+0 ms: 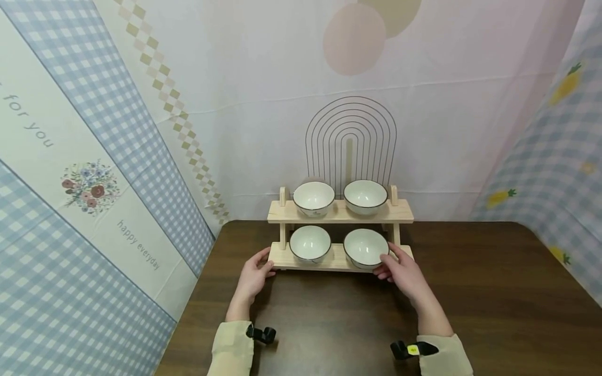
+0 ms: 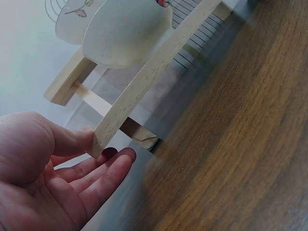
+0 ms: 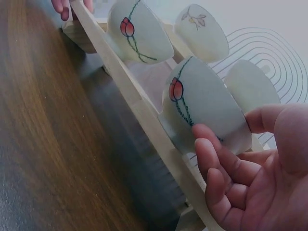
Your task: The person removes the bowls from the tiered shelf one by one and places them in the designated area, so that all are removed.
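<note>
A two-tier wooden rack [image 1: 337, 256] stands at the back of the table, with two white bowls on each tier. My left hand [image 1: 252, 277] pinches the left end of the lower board; in the left wrist view the thumb [image 2: 72, 142] lies on its edge and the fingers reach underneath. My right hand [image 1: 404, 271] grips the lower right bowl [image 1: 364, 246], which has a dark rim and a red tulip on its side [image 3: 176, 89]. Beside it sits the lower left bowl [image 1: 310, 243]. On the upper tier are the upper left bowl [image 1: 313, 197] and upper right bowl [image 1: 366, 196].
The dark brown wooden table [image 1: 329, 318] extends in front of the rack and to both sides. A pale cloth [image 1: 263, 146] with printed arches hangs close behind the rack. Blue checked cloths hang at the left [image 1: 155, 130] and right [image 1: 541, 177].
</note>
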Action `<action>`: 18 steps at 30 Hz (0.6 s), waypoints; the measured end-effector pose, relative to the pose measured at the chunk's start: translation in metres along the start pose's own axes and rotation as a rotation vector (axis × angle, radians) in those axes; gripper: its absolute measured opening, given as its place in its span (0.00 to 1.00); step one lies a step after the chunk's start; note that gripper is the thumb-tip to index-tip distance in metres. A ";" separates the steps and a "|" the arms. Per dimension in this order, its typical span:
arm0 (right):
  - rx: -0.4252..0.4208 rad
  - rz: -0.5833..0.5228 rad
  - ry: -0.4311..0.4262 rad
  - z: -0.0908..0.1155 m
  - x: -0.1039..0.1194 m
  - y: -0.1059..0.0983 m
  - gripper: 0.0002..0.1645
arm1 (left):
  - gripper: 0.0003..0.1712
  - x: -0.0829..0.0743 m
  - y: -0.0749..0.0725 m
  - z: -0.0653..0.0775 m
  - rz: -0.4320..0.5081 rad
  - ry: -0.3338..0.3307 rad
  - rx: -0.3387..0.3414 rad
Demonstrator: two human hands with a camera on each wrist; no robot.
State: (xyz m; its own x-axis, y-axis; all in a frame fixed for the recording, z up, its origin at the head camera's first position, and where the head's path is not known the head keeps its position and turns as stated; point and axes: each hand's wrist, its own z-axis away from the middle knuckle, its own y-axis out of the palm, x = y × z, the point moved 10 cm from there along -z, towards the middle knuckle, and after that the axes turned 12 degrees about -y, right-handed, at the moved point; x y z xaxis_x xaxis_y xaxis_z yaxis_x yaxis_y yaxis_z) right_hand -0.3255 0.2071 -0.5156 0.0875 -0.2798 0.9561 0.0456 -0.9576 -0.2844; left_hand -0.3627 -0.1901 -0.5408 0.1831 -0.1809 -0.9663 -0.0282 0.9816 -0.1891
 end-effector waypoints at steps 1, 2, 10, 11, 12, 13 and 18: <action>-0.001 -0.001 -0.002 0.000 0.000 0.000 0.40 | 0.27 0.000 0.000 0.000 0.000 0.003 0.002; -0.010 -0.007 0.004 0.000 0.000 0.000 0.40 | 0.27 0.000 0.000 -0.001 0.003 0.003 0.003; -0.048 -0.048 0.018 0.001 0.004 0.000 0.42 | 0.27 0.000 0.000 -0.001 0.000 -0.001 0.003; -0.050 -0.048 0.022 0.002 0.004 0.000 0.42 | 0.27 0.000 0.000 0.000 0.000 -0.002 0.003; -0.052 -0.050 0.026 0.002 0.004 -0.001 0.42 | 0.27 0.000 0.001 0.000 0.000 -0.003 0.004; -0.052 -0.050 0.030 0.003 0.005 -0.001 0.42 | 0.27 0.000 0.001 0.000 0.002 -0.004 0.005; -0.040 -0.049 0.038 0.006 0.008 -0.001 0.40 | 0.27 -0.002 0.000 0.002 0.003 0.001 0.008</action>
State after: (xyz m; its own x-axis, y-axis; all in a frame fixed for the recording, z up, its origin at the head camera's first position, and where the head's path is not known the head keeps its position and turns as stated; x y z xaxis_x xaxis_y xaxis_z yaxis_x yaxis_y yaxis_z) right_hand -0.3192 0.2064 -0.5083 0.0481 -0.2337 0.9711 0.0092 -0.9721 -0.2344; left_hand -0.3612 -0.1896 -0.5388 0.1816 -0.1782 -0.9671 -0.0213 0.9825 -0.1851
